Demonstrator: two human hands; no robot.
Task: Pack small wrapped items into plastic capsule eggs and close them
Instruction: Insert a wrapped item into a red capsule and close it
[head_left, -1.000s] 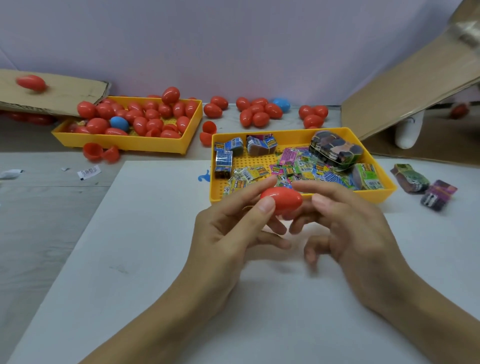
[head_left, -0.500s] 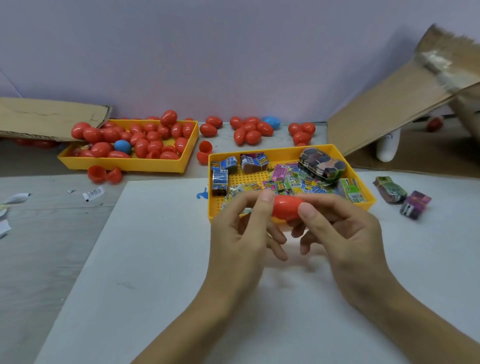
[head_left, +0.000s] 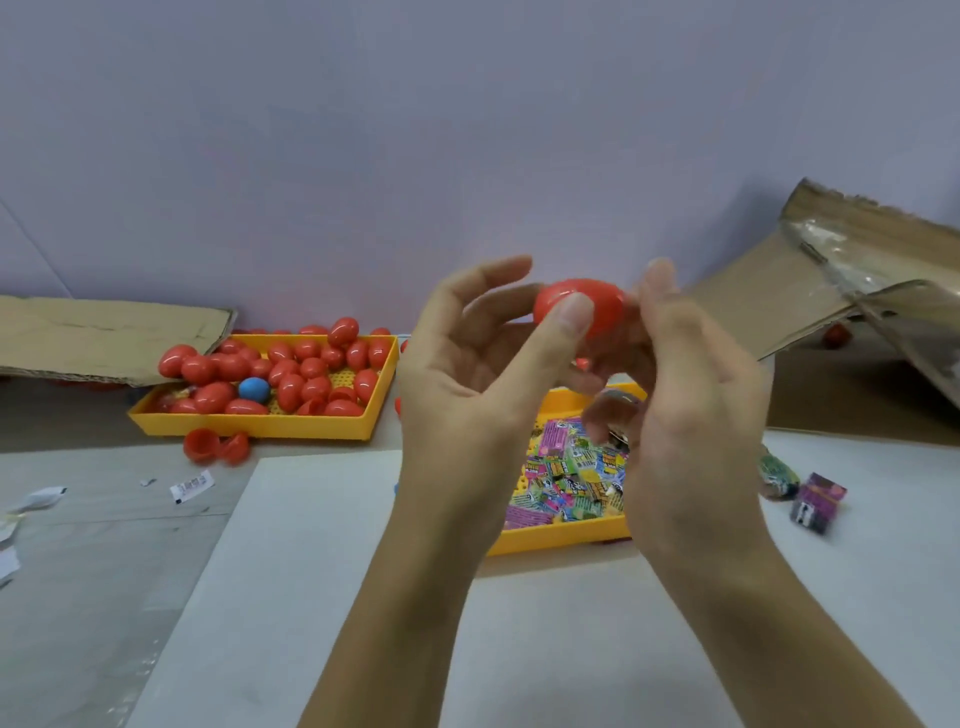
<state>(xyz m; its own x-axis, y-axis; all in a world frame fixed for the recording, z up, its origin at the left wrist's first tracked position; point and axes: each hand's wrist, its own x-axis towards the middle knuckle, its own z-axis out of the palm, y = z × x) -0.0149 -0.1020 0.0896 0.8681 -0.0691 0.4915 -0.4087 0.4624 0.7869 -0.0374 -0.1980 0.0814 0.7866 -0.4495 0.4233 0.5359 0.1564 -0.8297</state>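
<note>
Head camera, the only view, looks down on two bare hands raised above a desk. Between them is a red capsule egg (head_left: 576, 312), held in the air at about the middle of the picture. The left hand (head_left: 467, 384) has its thumb pressed on the egg's front and its fingers curved round the far side. The right hand (head_left: 691, 395) cups the egg's other end; its fingertips are blurred, so exactly how they pinch cannot be told. The egg looks closed, though any seam is hidden by the thumb.

Judging by its glossy shell, the egg is probably light, rigid, thin plastic and somewhat slippery. A hold on each rounded end, pushing the halves together along the long axis, seems the safest way to snap it shut. Squeezing the middle could flex the shell or pop the halves apart.

Below the hands sits a yellow tray (head_left: 561, 535) of small wrapped items (head_left: 566, 478) in bright colours. Farther left, a second yellow tray (head_left: 254, 423) holds many red eggs and one blue egg (head_left: 254, 389). Two open red halves (head_left: 215, 447) lie just in front of it. Torn cardboard (head_left: 857, 270) stands at the right.
</note>
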